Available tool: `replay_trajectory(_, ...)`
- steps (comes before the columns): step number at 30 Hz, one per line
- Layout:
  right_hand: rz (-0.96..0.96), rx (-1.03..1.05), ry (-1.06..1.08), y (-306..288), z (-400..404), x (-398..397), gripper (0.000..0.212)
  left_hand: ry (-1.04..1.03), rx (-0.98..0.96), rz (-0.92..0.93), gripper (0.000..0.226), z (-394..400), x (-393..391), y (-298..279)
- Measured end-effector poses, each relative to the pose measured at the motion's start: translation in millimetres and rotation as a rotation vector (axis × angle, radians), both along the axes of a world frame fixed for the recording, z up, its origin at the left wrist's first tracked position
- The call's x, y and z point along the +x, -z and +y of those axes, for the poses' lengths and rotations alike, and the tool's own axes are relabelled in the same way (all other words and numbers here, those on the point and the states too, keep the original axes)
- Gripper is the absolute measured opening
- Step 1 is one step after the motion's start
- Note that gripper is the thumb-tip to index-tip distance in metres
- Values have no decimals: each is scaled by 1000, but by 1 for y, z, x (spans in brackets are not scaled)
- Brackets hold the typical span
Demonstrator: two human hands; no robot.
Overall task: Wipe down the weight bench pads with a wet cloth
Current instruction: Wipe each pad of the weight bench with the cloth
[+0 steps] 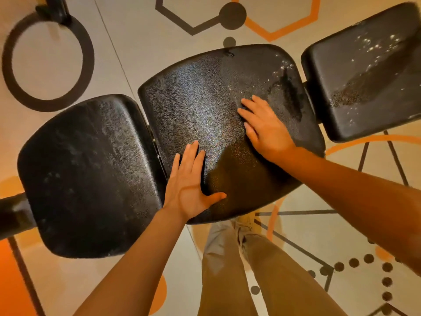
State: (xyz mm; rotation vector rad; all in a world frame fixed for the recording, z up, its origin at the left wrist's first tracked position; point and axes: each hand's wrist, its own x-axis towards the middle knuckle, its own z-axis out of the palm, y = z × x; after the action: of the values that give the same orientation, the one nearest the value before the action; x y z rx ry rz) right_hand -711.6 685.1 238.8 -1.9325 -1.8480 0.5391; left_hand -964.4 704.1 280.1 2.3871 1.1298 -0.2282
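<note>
Seemingly without any cloth in view, both hands lie flat on the middle pad [205, 106] of a black weight bench seen from above. The left hand [190, 185] rests palm down near the pad's near-left edge, its grip spread: fingers straight and close together pointing away from the person, thumb stretched out to the right along the textured vinyl. The right hand [264, 126] lies farther up and to the right on the same pad, fingers extended and slightly fanned toward the left, palm pressed to the surface; nothing shows under or between its fingers. Just right of that hand a dark wet smear and small shiny droplets [284, 71] mark the pad. The right pad [364, 76], set apart by a narrow gap, carries a similar wet streak and scattered droplets. The left pad [91, 174] looks dull with pale blotches. Below the bench, the person's khaki trousers [227, 270] stand on a patterned floor [127, 30] of orange and dark lines.
</note>
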Motion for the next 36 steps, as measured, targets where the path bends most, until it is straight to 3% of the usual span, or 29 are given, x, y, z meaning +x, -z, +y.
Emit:
replay_trajectory(2,50,-10,-58,-4,-16,-22,40,-25,-51,-48,117,1,-1,1)
replay_trajectory(7,14,-26,-461,-8,-53,-41,41,-64,-149,-34,118,5,4,-4)
replay_trajectory(12,-92,-23,-696,-7,-23,-8,42,-39,-81,-11,114,5,5,-7)
replay_trajectory(15,-107,-77,-516,-5,8,4,40,-16,-58,-25,112,6,4,-4)
replay_trajectory(20,44,-96,189,-5,46,-5,40,9,-46,11,113,16,7,-6)
replay_trajectory(23,66,-74,380,-7,44,-36,39,28,-35,45,122,21,8,-7)
replay_trajectory(25,44,-47,263,-8,31,-49,37,42,-40,65,125,21,7,-8)
replay_trajectory(32,-137,-107,-468,-23,-15,-27,43,29,-51,60,123,15,4,-4)
replay_trajectory(36,-154,-147,-590,-27,10,-2,45,37,-13,59,122,15,3,-3)
